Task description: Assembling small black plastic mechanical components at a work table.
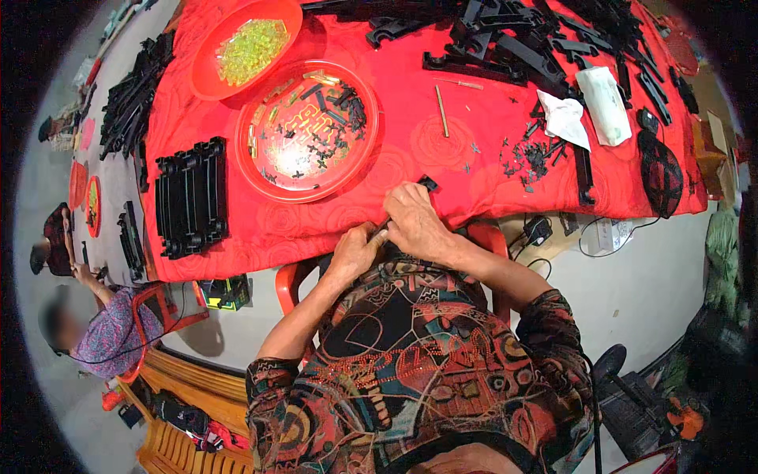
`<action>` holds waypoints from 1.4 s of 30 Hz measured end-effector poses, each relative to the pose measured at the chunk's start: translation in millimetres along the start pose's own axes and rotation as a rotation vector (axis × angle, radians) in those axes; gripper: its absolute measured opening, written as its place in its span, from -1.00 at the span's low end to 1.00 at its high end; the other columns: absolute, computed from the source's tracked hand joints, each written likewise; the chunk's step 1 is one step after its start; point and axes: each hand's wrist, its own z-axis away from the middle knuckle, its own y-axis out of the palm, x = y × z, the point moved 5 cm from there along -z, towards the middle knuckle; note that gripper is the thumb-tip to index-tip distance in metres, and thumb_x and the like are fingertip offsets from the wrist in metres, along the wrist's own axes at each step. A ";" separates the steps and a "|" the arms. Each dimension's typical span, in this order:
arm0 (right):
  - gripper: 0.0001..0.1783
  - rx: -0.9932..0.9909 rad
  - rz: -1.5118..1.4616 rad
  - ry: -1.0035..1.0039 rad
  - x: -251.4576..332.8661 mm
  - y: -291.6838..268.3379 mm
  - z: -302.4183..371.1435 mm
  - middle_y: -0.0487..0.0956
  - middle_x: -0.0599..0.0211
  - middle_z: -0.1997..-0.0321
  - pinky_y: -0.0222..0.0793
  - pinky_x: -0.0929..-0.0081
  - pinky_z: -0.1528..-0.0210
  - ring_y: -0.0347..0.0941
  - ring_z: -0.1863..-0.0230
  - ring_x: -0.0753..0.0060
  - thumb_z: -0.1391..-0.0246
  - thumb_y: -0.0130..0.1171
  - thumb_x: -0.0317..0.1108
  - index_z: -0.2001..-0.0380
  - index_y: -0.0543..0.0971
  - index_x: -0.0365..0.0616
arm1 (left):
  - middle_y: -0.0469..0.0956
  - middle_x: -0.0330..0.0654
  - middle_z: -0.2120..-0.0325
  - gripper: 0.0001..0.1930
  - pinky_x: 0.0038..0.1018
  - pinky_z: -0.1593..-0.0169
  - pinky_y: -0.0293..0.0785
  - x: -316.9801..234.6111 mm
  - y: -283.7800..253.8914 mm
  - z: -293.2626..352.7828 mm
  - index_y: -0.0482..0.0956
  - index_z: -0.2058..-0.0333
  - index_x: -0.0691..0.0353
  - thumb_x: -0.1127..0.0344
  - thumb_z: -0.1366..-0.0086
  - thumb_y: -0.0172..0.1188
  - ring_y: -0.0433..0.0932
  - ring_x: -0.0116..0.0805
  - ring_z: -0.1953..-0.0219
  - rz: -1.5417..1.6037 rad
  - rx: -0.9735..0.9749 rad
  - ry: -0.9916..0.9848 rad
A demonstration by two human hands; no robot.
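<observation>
My left hand (357, 253) and my right hand (415, 223) meet at the table's near edge, in front of my body. Both are closed around a black plastic piece (428, 184), mostly covered by my fingers; one dark end shows just beyond my right knuckles. A round red-rimmed tray (244, 162) lies beyond my left hand, with small black cross-shaped parts (320, 150) and some clear yellowish pieces in it. To the right of my right hand is a loose heap of small black parts (535, 160) on the red cloth.
A red bowl (202, 85) of yellow-green pieces (254, 49) stands at the far left. Long black plastic parts (191, 197) are lined up at left; more (505, 39) pile up at the back. A white roll (604, 107), crumpled tissue (564, 118) and black mesh object (660, 174) sit right. Two people work at left.
</observation>
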 end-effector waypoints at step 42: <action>-0.70 0.033 0.058 -0.064 5.4 -4.3 -5.0 0.38 0.09 0.24 0.12 0.17 0.03 0.26 0.09 0.00 0.34 0.04 -0.58 0.37 0.39 -0.28 | 0.42 0.03 0.73 -0.71 -0.26 0.49 0.28 13.8 14.9 1.0 0.49 0.53 0.33 0.16 -0.08 0.19 0.44 -0.10 0.63 0.179 -0.145 -0.064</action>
